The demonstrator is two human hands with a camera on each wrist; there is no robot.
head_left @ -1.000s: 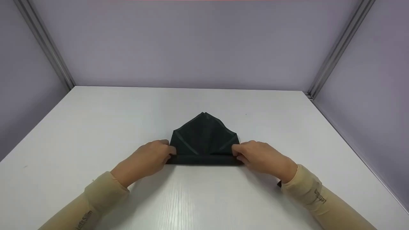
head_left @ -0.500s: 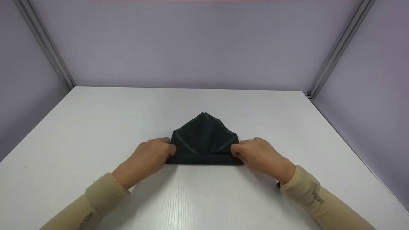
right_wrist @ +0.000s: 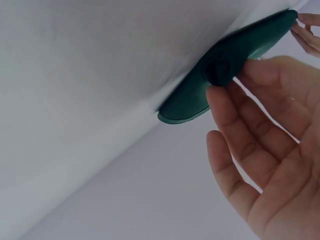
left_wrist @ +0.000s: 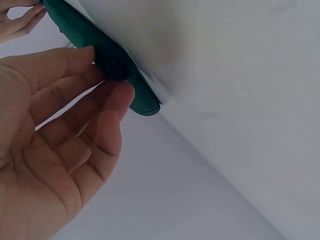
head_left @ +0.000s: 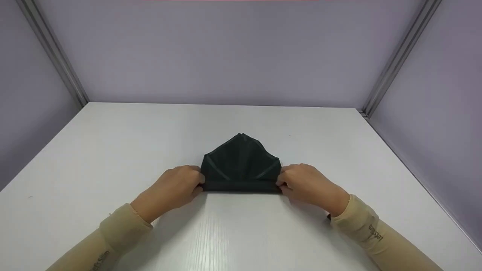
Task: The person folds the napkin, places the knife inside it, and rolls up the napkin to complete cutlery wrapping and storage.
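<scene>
A dark green cloth (head_left: 241, 162) lies in the middle of the white table (head_left: 113, 143). It is folded to a point at the far side, with a rolled band along its near edge. My left hand (head_left: 180, 186) pinches the left end of that band between thumb and forefinger, and my right hand (head_left: 305, 182) pinches the right end. In the left wrist view the left hand (left_wrist: 60, 150) has its fingertips on the roll's end of the cloth (left_wrist: 107, 52). The right wrist view mirrors this, with the right hand (right_wrist: 270, 150) at the cloth (right_wrist: 225, 65).
Lilac walls with grey metal posts (head_left: 399, 56) close the table on the far, left and right sides. Both arms wear beige sleeves (head_left: 361, 226). Nothing but the cloth lies on the tabletop.
The band along the cloth's near edge has been rolled slightly farther from me and looks narrower. Both hands stayed at its ends, shifting a little inward.
</scene>
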